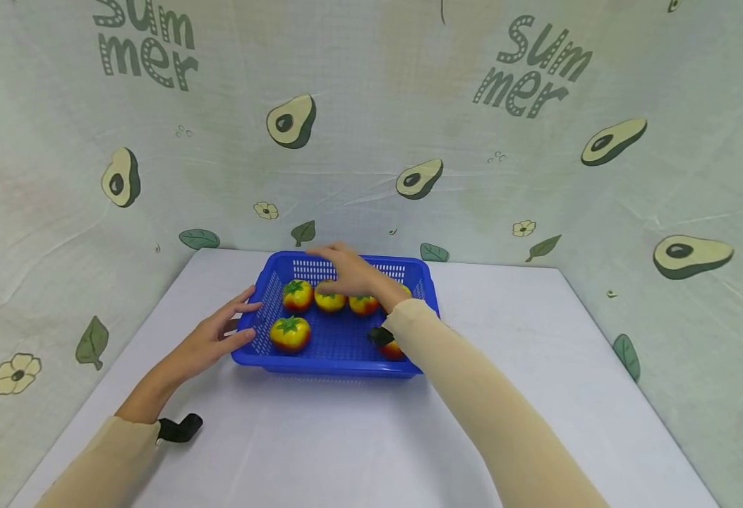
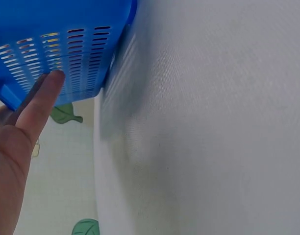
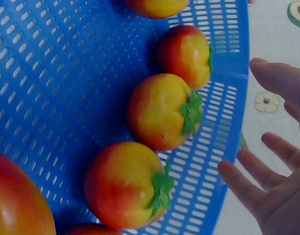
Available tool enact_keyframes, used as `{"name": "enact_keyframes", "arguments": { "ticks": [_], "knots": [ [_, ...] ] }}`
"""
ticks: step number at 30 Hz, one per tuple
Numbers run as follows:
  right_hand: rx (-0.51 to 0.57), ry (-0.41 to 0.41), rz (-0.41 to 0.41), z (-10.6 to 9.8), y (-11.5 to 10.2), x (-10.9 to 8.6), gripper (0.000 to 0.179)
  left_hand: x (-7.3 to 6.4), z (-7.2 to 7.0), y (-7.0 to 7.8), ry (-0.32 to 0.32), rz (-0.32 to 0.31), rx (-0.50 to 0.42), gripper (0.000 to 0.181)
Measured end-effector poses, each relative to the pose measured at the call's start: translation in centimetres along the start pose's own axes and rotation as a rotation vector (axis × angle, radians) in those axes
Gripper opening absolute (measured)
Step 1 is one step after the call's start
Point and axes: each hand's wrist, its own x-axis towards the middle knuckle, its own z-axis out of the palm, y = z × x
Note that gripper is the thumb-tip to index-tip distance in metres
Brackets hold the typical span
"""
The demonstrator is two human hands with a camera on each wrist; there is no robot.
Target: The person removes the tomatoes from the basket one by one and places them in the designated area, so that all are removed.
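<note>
A blue plastic basket (image 1: 339, 366) with slotted walls sits on the white table. Several red-and-yellow tomatoes (image 1: 291, 334) with green leafy tops lie inside it, most of them along the back wall. At the basket's left side is my left hand (image 1: 212, 336), fingers extended; in the left wrist view a finger lies against the slotted wall. My right hand (image 1: 353, 274) reaches over the back part of the basket with its fingers spread and nothing in them. In the right wrist view that hand (image 3: 275, 183) is by the rim, apart from the row of tomatoes (image 3: 162, 112). My right forearm hides part of the basket's right side.
The white tabletop (image 1: 504, 339) extends around the basket. Behind it and at both sides hangs a pale cloth (image 1: 358, 127) printed with avocados, leaves and lettering. A black strap end (image 1: 180, 428) sticks out from my left wrist.
</note>
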Motion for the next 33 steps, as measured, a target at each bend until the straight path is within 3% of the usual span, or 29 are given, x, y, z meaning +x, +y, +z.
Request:
{"name": "enact_keyframes", "arguments": {
  "ticks": [24, 33],
  "knots": [
    [0.012, -0.006, 0.033, 3.2, 0.2, 3.0, 0.069, -0.1, -0.2, -0.1, -0.021, 0.06, -0.023, 0.054],
    [0.001, -0.047, 0.026, 3.9, 0.9, 3.5, 0.069, 0.3, 0.2, 0.2, -0.014, 0.045, -0.024, 0.055]
  ]
}}
